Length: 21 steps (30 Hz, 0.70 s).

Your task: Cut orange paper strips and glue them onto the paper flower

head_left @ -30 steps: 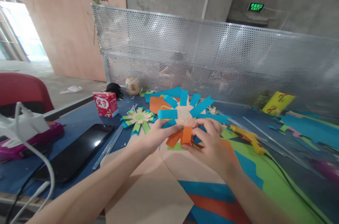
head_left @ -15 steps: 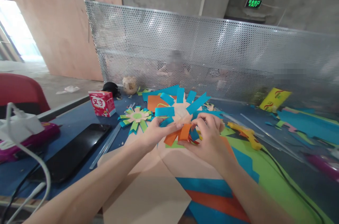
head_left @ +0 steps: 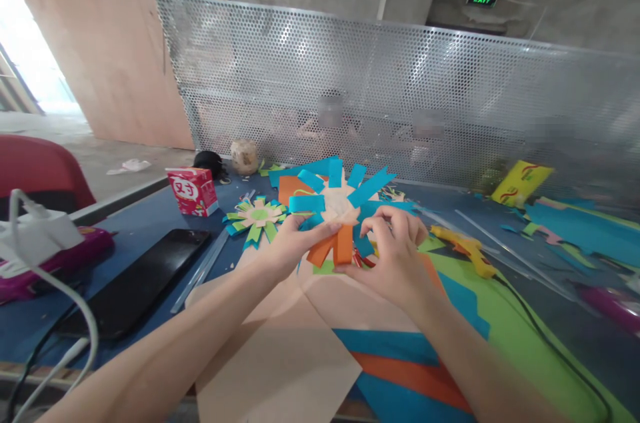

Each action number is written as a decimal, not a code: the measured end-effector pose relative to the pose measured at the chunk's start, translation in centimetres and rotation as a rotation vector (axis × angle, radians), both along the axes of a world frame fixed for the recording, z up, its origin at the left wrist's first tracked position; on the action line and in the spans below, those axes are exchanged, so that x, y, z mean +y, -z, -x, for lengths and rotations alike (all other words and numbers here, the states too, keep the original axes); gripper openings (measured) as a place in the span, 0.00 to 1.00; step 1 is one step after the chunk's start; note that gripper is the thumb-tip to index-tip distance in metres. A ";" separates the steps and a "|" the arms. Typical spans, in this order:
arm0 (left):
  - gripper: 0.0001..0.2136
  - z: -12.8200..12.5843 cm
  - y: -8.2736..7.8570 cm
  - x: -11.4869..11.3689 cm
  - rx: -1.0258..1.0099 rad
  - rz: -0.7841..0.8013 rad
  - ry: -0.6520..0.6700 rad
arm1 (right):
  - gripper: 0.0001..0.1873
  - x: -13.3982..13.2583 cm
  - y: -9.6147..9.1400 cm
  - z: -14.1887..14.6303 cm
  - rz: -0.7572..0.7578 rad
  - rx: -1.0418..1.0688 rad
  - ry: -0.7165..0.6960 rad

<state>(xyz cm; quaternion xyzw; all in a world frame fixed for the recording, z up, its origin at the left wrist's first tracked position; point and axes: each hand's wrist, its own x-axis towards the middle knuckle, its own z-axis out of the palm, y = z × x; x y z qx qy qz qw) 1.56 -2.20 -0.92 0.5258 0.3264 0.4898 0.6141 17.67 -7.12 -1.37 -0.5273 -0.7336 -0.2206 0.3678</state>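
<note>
A paper flower [head_left: 336, 200] with blue strip petals and a pale centre is held above the paper sheets. My left hand [head_left: 295, 240] pinches its lower left side, thumb on top near two orange strips. The front orange paper strip [head_left: 343, 246] is bent into a loop. My right hand [head_left: 393, 246] is curled at the right of this loop, its thumb at the lower end and its fingertips beside the upper part. Something red [head_left: 364, 259] shows between thumb and fingers, mostly hidden. A finished-looking smaller flower [head_left: 260, 214] in green, beige and blue lies to the left.
A yellow glue gun [head_left: 465, 250] with a black cord lies at right on green paper [head_left: 520, 343]. At left are a phone [head_left: 135, 283], clear glue sticks [head_left: 203, 273], a red box [head_left: 193, 191] and a white charger [head_left: 40, 240]. A perforated metal screen [head_left: 280, 63] stands behind.
The orange loop has turned more upright and shifted slightly left. My right fingertips have come away from its top, while the thumb stays at its lower end. The view has shifted slightly.
</note>
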 end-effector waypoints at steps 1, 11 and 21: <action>0.12 0.0 0.1 0.0 -0.002 -0.001 0.014 | 0.26 0.0 0.0 0.0 -0.001 -0.003 0.000; 0.14 -0.2 0.0 -0.1 -0.025 0.037 0.035 | 0.25 0.2 0.1 0.2 -0.022 -0.040 0.011; 0.17 0.1 -0.1 0.4 -0.073 0.117 -0.011 | 0.18 0.7 -2.3 -4.3 -0.167 0.142 0.202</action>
